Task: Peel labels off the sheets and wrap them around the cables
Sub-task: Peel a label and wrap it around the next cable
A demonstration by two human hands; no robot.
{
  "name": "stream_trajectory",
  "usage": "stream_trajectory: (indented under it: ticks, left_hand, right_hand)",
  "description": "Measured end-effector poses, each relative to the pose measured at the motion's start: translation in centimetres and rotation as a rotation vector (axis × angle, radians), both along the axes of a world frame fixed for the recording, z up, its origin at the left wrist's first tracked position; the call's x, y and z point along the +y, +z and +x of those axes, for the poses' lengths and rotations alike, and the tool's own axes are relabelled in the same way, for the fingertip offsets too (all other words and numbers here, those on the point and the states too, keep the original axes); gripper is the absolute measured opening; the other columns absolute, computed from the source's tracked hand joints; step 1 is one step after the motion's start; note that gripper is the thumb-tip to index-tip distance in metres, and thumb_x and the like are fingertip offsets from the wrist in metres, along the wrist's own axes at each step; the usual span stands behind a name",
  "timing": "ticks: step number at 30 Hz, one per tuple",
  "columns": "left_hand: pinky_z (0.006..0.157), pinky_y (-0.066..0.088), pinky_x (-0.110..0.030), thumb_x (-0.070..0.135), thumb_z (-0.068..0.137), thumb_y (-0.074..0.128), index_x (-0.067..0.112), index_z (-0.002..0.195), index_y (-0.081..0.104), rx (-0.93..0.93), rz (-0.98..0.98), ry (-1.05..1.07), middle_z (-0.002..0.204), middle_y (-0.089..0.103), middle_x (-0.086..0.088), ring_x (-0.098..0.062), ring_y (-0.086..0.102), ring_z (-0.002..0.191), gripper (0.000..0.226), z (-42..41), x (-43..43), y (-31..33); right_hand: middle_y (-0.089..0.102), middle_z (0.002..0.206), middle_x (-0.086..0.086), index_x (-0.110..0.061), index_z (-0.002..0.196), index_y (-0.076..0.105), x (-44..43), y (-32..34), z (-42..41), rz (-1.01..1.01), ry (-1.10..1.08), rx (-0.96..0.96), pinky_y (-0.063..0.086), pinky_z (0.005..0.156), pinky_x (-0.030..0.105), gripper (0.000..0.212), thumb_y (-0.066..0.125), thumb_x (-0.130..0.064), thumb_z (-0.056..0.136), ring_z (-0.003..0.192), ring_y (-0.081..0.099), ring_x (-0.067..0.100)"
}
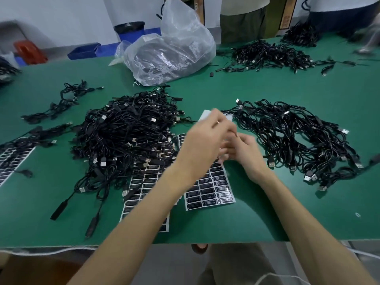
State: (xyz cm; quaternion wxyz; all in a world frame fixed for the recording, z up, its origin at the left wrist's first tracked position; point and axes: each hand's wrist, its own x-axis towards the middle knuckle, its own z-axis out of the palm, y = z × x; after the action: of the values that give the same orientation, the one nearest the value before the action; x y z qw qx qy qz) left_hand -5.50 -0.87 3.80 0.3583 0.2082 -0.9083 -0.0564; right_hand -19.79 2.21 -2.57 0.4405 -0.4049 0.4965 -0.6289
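Label sheets (pixel 211 188) printed with rows of black labels lie flat near the front edge of the green table (pixel 267 212), between a tall heap of black cables (pixel 127 132) on the left, which overlaps their far ends, and a flatter cable pile (pixel 298 136) on the right. Above the sheets, the left hand (pixel 203 140) is raised with its fingers curled, and the right hand (pixel 244 153) is just beside it with its fingers bent. Both are blurred, so I cannot tell what either holds.

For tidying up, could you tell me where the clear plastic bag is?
Head view: the clear plastic bag sits far centre on the green table, behind the biggest black cable pile.
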Motion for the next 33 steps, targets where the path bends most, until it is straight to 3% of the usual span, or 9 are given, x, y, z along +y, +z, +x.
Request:
stream_trajectory:
  ticks: [3,6,8,12,14,16,19,25,33]
  left_hand:
    - [0.077,0.055,-0.042,0.010,0.101,0.062,0.005,0.110,0.071,0.042,0.082,-0.030,0.103,0.060,-0.007,-0.023,0.059,0.083,0.013,-1.3,1.2,-2.2]
    - [0.080,0.053,-0.033,0.020,0.100,0.067,0.013,0.108,0.072,0.077,0.208,-0.086,0.102,0.062,0.003,-0.014,0.059,0.085,0.012,-0.9,0.6,-3.2]
    - [0.078,0.052,-0.025,0.028,0.100,0.067,0.019,0.105,0.072,0.100,0.340,-0.098,0.100,0.065,0.008,-0.010,0.063,0.086,0.012,-0.4,0.1,-3.7]
    - [0.069,0.058,-0.029,0.028,0.105,0.058,0.016,0.103,0.066,0.520,0.798,0.109,0.089,0.070,0.002,-0.010,0.069,0.074,0.014,0.2,-2.2,-4.2]
    - [0.071,0.059,-0.029,0.029,0.107,0.054,0.015,0.110,0.061,0.627,0.986,0.206,0.100,0.069,-0.004,-0.011,0.071,0.079,0.016,0.5,-3.9,-4.5]
    - [0.076,0.060,-0.027,0.032,0.108,0.052,0.012,0.120,0.059,0.654,1.175,0.166,0.117,0.069,-0.010,-0.015,0.074,0.094,0.025,0.6,-4.9,-4.9]
    - [0.083,0.060,-0.029,0.034,0.109,0.049,0.009,0.125,0.063,0.759,1.403,-0.029,0.117,0.076,-0.009,-0.023,0.074,0.104,0.032,0.9,-5.3,-5.8]
    - [0.075,0.057,-0.022,0.010,0.104,0.057,0.002,0.124,0.068,0.918,1.384,-0.012,0.094,0.074,-0.004,-0.014,0.069,0.086,0.024,1.4,-6.1,-6.5]
    - [0.087,0.060,-0.030,0.015,0.111,0.041,0.005,0.125,0.065,0.822,1.329,-0.079,0.117,0.076,-0.011,-0.027,0.073,0.110,0.029,1.4,-5.6,-6.8]
  right_hand:
    - [0.070,0.092,0.012,-0.013,0.093,0.074,0.0,0.1,-0.4,-0.038,0.171,-0.259,0.057,0.071,0.030,0.048,0.042,-0.043,0.111,0.087,0.067,0.022]
    - [0.071,0.097,0.012,-0.005,0.110,0.075,0.1,0.2,-1.6,-0.047,0.185,-0.336,0.059,0.072,0.027,0.038,0.056,-0.037,0.106,0.088,0.067,0.022]
    - [0.073,0.100,0.011,0.000,0.124,0.069,-0.1,0.0,-1.8,-0.018,0.134,-0.344,0.058,0.073,0.027,0.032,0.063,-0.023,0.103,0.089,0.067,0.022]
    - [0.074,0.101,0.018,-0.001,0.127,0.065,-0.5,-0.2,-1.3,0.016,0.086,-0.251,0.056,0.073,0.030,0.027,0.059,-0.006,0.102,0.084,0.070,0.026]
    - [0.073,0.094,0.016,-0.002,0.123,0.067,-0.5,0.0,-1.6,0.021,0.134,-0.217,0.051,0.066,0.028,0.023,0.056,-0.005,0.103,0.075,0.068,0.023]
    - [0.070,0.089,0.014,-0.004,0.118,0.069,-0.6,0.1,-2.3,0.038,0.245,-0.195,0.047,0.063,0.027,0.021,0.054,-0.004,0.103,0.069,0.062,0.022]
    - [0.066,0.084,0.010,-0.005,0.117,0.069,-0.8,0.6,-3.3,0.121,0.443,-0.129,0.045,0.060,0.024,0.021,0.054,-0.007,0.102,0.066,0.056,0.019]
    - [0.064,0.082,0.009,-0.007,0.116,0.067,-1.5,1.5,-5.0,0.274,0.677,-0.050,0.050,0.062,0.024,0.020,0.056,-0.010,0.100,0.067,0.058,0.018]
    - [0.073,0.084,0.019,0.000,0.129,0.058,-1.5,1.0,-5.1,0.200,0.329,-0.021,0.056,0.066,0.030,0.028,0.045,0.000,0.104,0.071,0.068,0.025]
